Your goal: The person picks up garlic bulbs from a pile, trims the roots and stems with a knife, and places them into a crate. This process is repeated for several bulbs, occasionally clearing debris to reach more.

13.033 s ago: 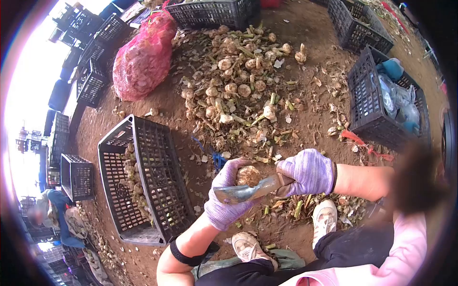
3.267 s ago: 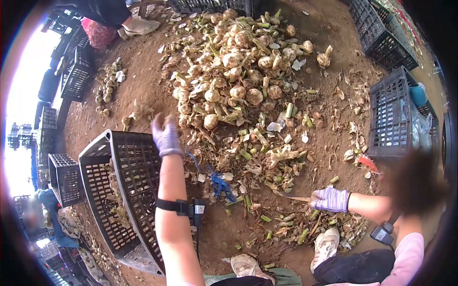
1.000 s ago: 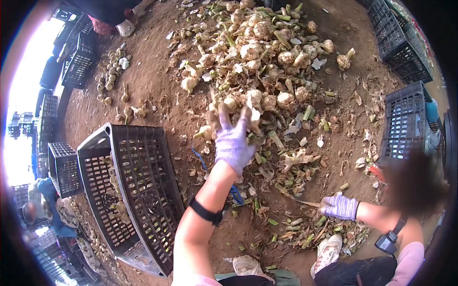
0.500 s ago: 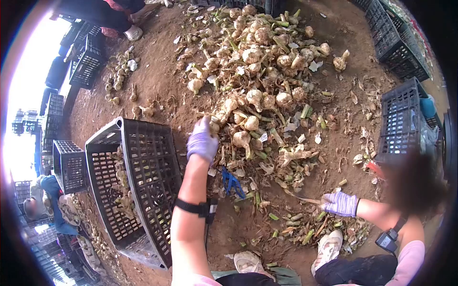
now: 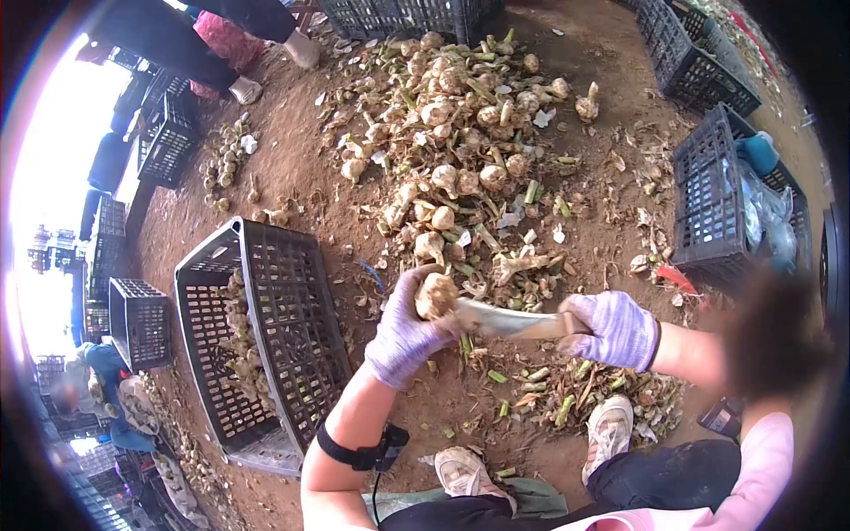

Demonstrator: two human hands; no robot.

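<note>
Purple knit gloves, black armband, pink top.

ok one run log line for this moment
left hand: holds garlic bulb | right hand: holds knife, blade at bulb | crate: beside left arm

My knitted cloth gloves, left hand (image 5: pixel 403 332) and right hand (image 5: pixel 615 329), grip a rough, papery bulb (image 5: pixel 436 295) against the dull metal blade (image 5: pixel 509 320)
</note>
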